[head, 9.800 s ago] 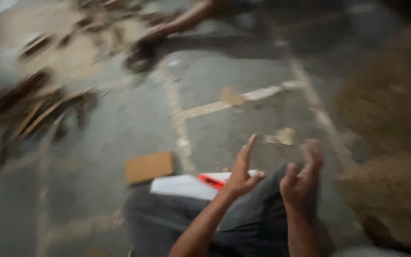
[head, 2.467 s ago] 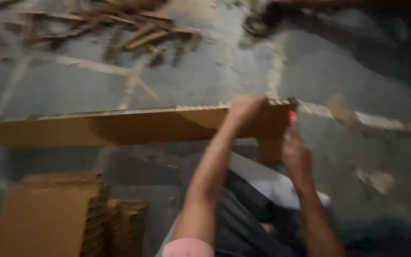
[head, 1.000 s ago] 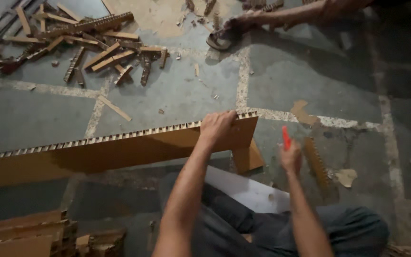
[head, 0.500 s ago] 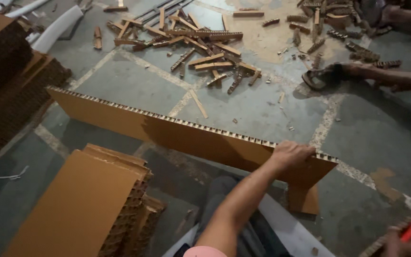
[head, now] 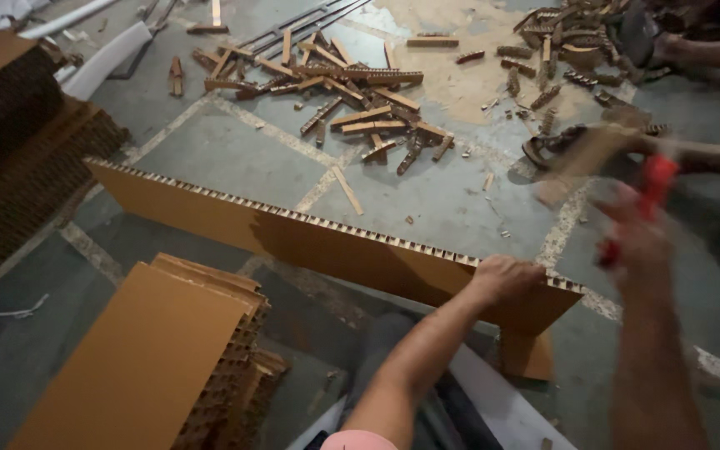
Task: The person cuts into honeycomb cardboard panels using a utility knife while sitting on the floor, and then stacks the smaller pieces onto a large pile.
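Our left hand point(head: 506, 277) clamped on top edge of honeycomb cardboard strip point(head: 310, 247), standing on edge on floor, long axis left-far to right-near. Our right hand point(head: 635, 237), blurred, fist around red cutter point(head: 656, 179), right of strip end.

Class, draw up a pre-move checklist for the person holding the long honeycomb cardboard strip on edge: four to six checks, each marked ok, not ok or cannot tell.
1. Left hand grips the top edge of the cardboard strip: ok.
2. Strip stands on edge, roughly upright: ok.
3. Right hand holds the red tool firmly: cannot tell, it is motion-blurred.
4. Tool's tip clear of the left hand: ok, they are apart.
5. Other person's arm clear of the tool: not ok, it looks close behind it.
6. Cardboard stack clear of the strip: ok.
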